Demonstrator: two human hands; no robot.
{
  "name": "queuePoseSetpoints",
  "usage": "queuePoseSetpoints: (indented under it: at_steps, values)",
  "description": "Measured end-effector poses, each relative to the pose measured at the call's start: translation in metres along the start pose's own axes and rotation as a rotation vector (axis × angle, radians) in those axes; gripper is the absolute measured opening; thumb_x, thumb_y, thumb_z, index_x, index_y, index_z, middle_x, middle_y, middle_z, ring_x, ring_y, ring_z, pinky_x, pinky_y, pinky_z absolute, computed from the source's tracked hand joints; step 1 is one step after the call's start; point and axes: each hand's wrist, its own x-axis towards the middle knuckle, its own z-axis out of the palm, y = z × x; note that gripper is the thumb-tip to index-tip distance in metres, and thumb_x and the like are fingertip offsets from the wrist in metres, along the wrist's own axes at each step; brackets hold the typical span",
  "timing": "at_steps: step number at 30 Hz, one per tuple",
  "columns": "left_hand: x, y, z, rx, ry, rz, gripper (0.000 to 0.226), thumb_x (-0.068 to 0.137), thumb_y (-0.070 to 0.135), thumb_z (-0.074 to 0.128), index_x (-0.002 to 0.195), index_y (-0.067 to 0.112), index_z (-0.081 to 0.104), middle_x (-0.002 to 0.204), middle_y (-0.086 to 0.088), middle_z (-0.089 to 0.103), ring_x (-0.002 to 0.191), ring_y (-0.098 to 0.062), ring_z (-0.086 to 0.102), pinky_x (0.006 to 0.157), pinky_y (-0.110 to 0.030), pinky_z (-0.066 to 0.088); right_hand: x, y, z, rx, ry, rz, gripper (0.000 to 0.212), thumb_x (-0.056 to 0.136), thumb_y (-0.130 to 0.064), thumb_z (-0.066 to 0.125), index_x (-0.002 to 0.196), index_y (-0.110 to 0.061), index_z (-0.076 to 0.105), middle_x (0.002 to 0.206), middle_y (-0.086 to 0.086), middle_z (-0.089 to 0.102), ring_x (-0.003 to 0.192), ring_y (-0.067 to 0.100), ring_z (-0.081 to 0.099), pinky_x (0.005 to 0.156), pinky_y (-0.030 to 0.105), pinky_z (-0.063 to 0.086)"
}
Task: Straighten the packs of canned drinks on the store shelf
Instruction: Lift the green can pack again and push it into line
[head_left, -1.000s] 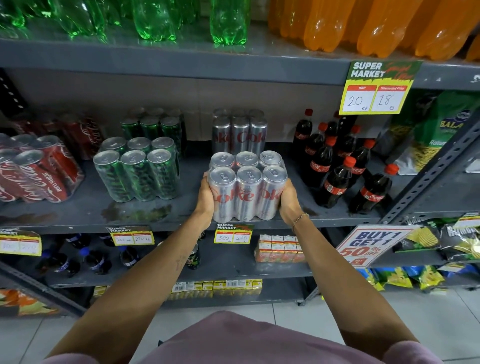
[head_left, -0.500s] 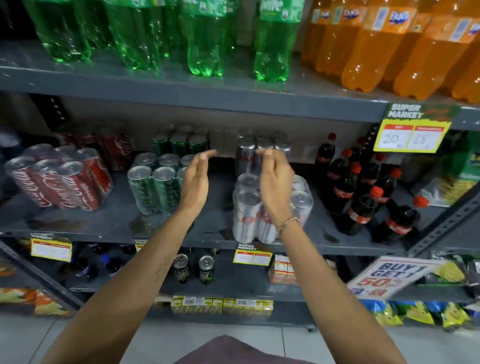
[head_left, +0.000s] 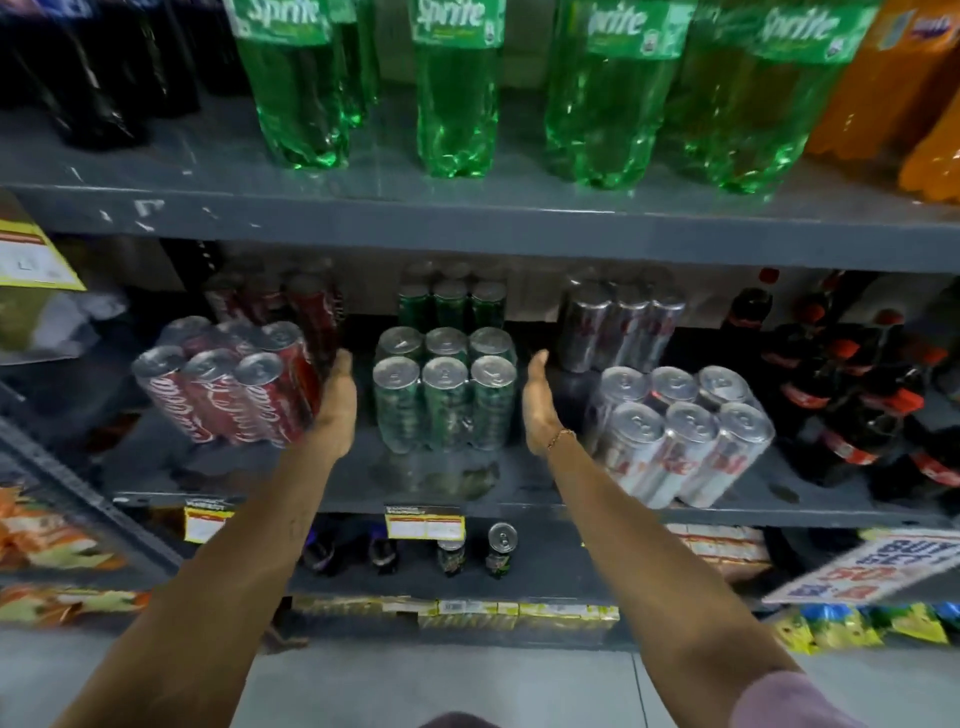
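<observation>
Left hand (head_left: 335, 410), open and flat with nothing in it, hovers just left of the green pack (head_left: 445, 400) on the grey shelf (head_left: 519, 488). Farther left of that pack a red pack (head_left: 228, 384) sits tilted. Right hand (head_left: 540, 402), also spread open and empty, hovers just right of the green pack. Beyond it, to the right, a silver pack (head_left: 680, 436) sits tilted, near dark bottles (head_left: 852, 395).
</observation>
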Motion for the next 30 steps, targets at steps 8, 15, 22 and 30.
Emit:
queuePoseSetpoints:
  at_steps: [8,15,22,30]
  values:
    - [-0.002,-0.029,0.014,-0.145,-0.174,-0.027,0.047,0.099,0.042,0.029,0.090,0.016,0.067,0.066,0.009,0.075,0.059,-0.002,0.070,0.047,-0.015,0.051,0.006,0.025,0.020,0.173,0.067,0.059,0.064,0.096,-0.060,0.021,0.125,-0.018,0.058,0.122,0.010,0.064,0.104,0.021,0.064,0.092,0.037,0.051]
    - [0.001,-0.036,0.003,-0.106,-0.313,-0.012,0.048,0.095,0.044,0.024,0.087,0.025,0.068,0.074,0.009,0.078,0.070,-0.004,0.072,0.066,-0.029,0.051,-0.002,0.039,0.018,0.244,0.112,0.085,0.057,0.096,-0.058,0.024,0.094,-0.022,0.068,0.074,-0.002,0.077,0.079,0.016,0.070,0.085,0.037,0.054]
    - [-0.019,-0.048,-0.009,-0.106,-0.301,0.007,0.046,0.096,0.044,0.023,0.093,0.027,0.067,0.078,0.013,0.078,0.075,-0.002,0.072,0.063,-0.021,0.052,-0.019,0.049,0.014,0.256,0.111,0.069,0.043,0.097,-0.047,0.033,0.088,-0.022,0.067,0.071,-0.005,0.077,0.065,0.009,0.073,0.062,0.027,0.053]
    - [-0.041,-0.048,-0.017,-0.151,-0.348,-0.016,0.050,0.093,0.045,0.025,0.092,0.024,0.070,0.084,0.005,0.079,0.080,-0.008,0.073,0.062,-0.023,0.057,-0.047,0.051,0.017,0.229,0.121,0.070,0.043,0.097,-0.046,0.034,0.095,-0.017,0.066,0.089,0.004,0.075,0.090,0.021,0.068,0.087,0.037,0.053]
